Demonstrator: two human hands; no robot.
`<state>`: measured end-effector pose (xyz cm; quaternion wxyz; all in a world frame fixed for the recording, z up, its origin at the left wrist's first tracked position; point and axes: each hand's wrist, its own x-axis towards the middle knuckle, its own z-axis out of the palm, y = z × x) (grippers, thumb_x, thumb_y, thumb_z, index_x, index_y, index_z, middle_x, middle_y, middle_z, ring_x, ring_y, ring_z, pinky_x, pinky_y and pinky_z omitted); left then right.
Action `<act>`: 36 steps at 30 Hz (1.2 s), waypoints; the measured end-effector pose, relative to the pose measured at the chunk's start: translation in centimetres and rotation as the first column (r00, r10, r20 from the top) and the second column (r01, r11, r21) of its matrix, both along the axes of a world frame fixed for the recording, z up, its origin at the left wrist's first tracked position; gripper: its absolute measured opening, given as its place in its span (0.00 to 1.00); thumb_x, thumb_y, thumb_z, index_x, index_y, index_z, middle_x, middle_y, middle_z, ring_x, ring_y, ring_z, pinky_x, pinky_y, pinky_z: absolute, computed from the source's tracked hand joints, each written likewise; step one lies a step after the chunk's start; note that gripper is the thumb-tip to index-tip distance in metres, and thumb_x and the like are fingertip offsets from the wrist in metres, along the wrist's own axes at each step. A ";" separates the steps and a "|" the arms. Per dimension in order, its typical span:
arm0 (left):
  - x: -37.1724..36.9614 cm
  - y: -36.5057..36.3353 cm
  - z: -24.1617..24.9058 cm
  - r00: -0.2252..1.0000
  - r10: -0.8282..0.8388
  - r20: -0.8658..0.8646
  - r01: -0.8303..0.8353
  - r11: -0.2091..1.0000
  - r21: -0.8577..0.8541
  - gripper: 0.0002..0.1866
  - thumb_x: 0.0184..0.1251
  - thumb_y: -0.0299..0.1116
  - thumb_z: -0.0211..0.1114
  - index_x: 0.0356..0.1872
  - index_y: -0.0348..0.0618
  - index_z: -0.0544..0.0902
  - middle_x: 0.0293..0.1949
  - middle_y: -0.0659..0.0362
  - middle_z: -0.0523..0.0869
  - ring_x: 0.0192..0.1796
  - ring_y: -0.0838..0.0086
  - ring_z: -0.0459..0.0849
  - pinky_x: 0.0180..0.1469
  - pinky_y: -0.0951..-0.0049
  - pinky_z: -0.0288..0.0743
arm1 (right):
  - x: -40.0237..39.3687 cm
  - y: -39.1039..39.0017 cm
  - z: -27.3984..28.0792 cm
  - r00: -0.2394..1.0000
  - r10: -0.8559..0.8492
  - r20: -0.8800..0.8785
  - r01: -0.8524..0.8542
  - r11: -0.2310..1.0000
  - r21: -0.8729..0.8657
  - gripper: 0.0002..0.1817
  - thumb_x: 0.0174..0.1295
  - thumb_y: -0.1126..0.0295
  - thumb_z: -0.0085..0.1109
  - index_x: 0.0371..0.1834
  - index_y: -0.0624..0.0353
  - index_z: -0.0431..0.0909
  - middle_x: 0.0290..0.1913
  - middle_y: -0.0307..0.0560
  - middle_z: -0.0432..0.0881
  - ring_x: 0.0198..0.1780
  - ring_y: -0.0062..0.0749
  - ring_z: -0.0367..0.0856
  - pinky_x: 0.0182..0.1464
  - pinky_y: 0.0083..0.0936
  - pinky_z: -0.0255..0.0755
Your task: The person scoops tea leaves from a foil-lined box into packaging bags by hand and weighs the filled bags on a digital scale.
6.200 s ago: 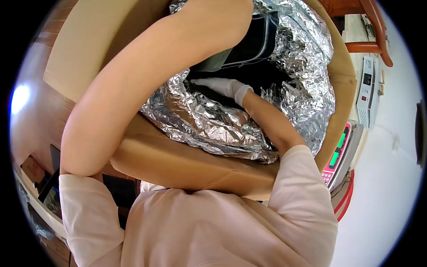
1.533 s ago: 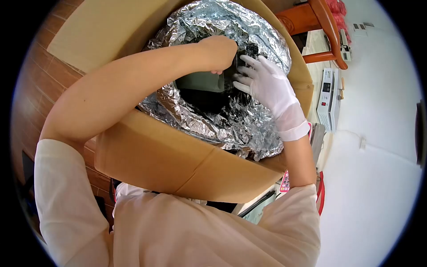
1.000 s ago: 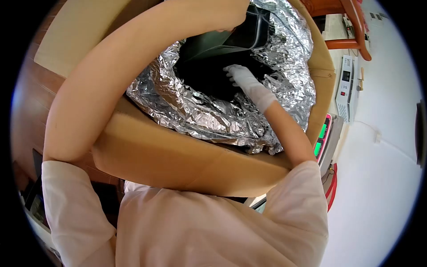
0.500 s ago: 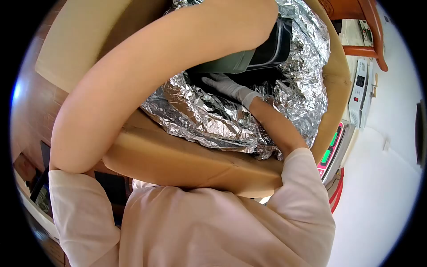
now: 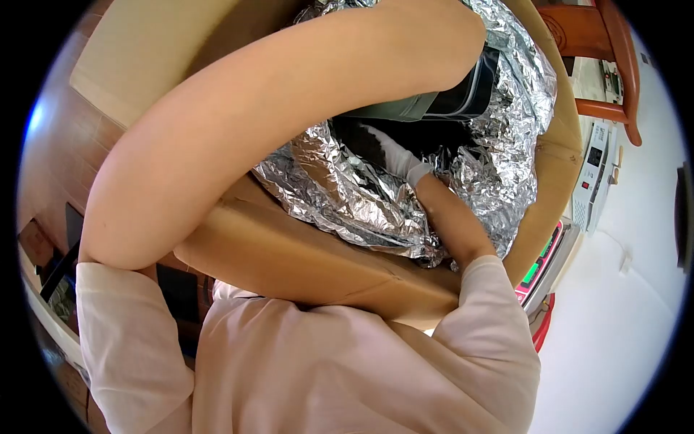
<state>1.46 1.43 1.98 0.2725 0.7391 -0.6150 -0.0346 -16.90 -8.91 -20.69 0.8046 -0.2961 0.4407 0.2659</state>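
Observation:
My right hand (image 5: 397, 158), in a white glove, reaches down into a crumpled silver foil liner (image 5: 347, 199). Dark matter (image 5: 367, 145) covers part of the glove, so its fingers are mostly hidden; I cannot make out what that matter is. Just above it lies a black and dark green, shiny bag-like thing (image 5: 463, 98), partly behind my left forearm. My left arm bends across the top of the view, and its hand is out of sight. The foil lines a large cardboard box (image 5: 325, 253) right in front of my body.
A raised box flap (image 5: 137, 65) stands at upper left. On the right are a pink-edged scale (image 5: 538, 264) with green displays, a white device (image 5: 594, 170) and a wooden chair (image 5: 622, 65). Brown tiled floor (image 5: 54, 166) shows at left.
My right hand has turned, and dark matter now covers the fingers that showed spread before. The box, foil and black and green thing have shifted slightly right in view.

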 end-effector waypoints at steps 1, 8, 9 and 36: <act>0.1 -0.1 -0.1 1.000 -0.006 0.005 0.006 1.000 -0.006 0.10 0.55 0.27 0.54 0.29 0.32 0.82 0.32 0.42 0.84 0.39 0.55 0.84 0.44 0.63 0.77 | -0.8 -1.4 -3.9 0.864 -0.230 0.449 -0.072 0.825 0.561 0.19 0.72 0.63 0.39 0.59 0.62 0.71 0.57 0.45 0.77 0.57 0.32 0.75 0.62 0.27 0.67; -0.5 -0.5 -1.6 1.000 0.007 0.015 -0.009 0.995 0.098 0.11 0.56 0.28 0.53 0.30 0.32 0.82 0.32 0.44 0.84 0.39 0.56 0.84 0.44 0.63 0.77 | 0.1 -3.8 2.1 0.883 -0.253 0.396 0.058 0.895 0.442 0.21 0.71 0.63 0.34 0.54 0.64 0.72 0.56 0.50 0.77 0.56 0.40 0.75 0.63 0.37 0.65; -0.5 0.0 -2.0 0.999 0.034 0.042 -0.033 0.999 -0.008 0.11 0.58 0.25 0.51 0.30 0.32 0.82 0.26 0.48 0.84 0.30 0.62 0.84 0.37 0.66 0.78 | 0.0 -4.2 2.4 0.881 -0.226 0.416 0.078 0.936 0.342 0.22 0.70 0.62 0.35 0.54 0.67 0.71 0.55 0.53 0.77 0.55 0.43 0.76 0.63 0.40 0.66; -2.4 -0.6 -0.9 0.876 0.079 -0.475 0.101 0.934 0.342 0.11 0.53 0.21 0.54 0.17 0.34 0.83 0.16 0.56 0.83 0.19 0.71 0.83 0.24 0.72 0.79 | 0.7 -0.5 26.1 0.867 -0.343 0.361 0.467 0.813 -0.349 0.29 0.67 0.53 0.39 0.61 0.66 0.65 0.64 0.61 0.66 0.65 0.50 0.65 0.69 0.45 0.55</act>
